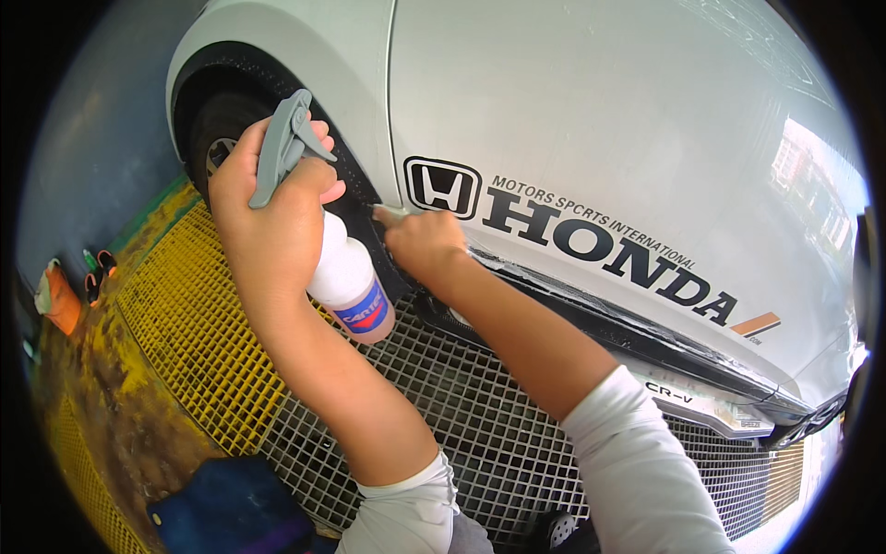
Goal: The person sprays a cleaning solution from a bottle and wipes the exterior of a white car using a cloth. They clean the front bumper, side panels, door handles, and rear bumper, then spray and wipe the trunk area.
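My left hand [266, 215] grips a spray bottle [346, 277] around its neck, below the grey trigger head [287, 142]. The white, translucent bottle bears a blue and red Cartec label, and its lower part looks pinkish. My right hand [426, 239] is at the lower corner of the silver car's door [554, 104], next to the black wheel-arch trim [356, 180]. Its index finger points towards the trim, and something small and pale [387, 210] shows by the fingertips. Whether the curled fingers hold it is hidden. A black Honda decal [595, 242] runs along the door.
Below the door runs a side step [706, 408] with wet or foamy streaks above it. The wheel [221, 138] sits left. Grey floor grating [443, 388] meets yellow grating [201, 263]. An orange container [61, 298] stands far left; dark blue fabric [228, 505] lies at the bottom.
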Demonstrator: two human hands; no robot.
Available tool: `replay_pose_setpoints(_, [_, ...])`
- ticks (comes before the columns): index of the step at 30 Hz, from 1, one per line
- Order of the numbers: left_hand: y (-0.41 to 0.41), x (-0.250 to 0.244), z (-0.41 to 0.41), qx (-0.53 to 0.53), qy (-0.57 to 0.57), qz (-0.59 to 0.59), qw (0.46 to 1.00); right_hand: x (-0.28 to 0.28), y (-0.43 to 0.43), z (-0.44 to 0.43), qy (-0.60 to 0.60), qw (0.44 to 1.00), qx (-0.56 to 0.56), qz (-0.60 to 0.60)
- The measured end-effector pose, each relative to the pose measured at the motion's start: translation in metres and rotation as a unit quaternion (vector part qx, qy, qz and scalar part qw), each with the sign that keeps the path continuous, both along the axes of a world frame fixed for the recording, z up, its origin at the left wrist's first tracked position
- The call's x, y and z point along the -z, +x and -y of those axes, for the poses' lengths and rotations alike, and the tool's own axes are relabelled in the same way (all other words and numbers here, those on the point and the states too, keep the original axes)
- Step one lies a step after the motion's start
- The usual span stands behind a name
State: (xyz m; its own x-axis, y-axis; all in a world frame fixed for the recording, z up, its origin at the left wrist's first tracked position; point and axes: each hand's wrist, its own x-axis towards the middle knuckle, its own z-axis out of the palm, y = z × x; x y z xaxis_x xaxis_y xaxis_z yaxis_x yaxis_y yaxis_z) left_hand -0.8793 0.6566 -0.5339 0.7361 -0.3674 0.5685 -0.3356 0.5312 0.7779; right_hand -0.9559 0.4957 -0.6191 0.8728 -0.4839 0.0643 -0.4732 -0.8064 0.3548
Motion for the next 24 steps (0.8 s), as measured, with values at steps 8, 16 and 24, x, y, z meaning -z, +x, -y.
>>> replay_pose_setpoints(8, [0.024, 0.005, -0.022, -0.091, -0.028, 0.003, 0.995, 0.019, -0.037, 0.013, -0.03, 0.999, 0.032, -0.007])
replay_pose_setpoints(16, [0.019, -0.003, -0.032, -0.11, -0.025, 0.005, 0.994, 0.019, 0.027, 0.001, -0.013, 0.999, 0.001, 0.037])
replay_pose_setpoints(24, [0.038, 0.003, -0.04, -0.13, -0.022, -0.002, 0.991, 0.027, -0.016, 0.017, -0.071, 0.997, 0.013, 0.007])
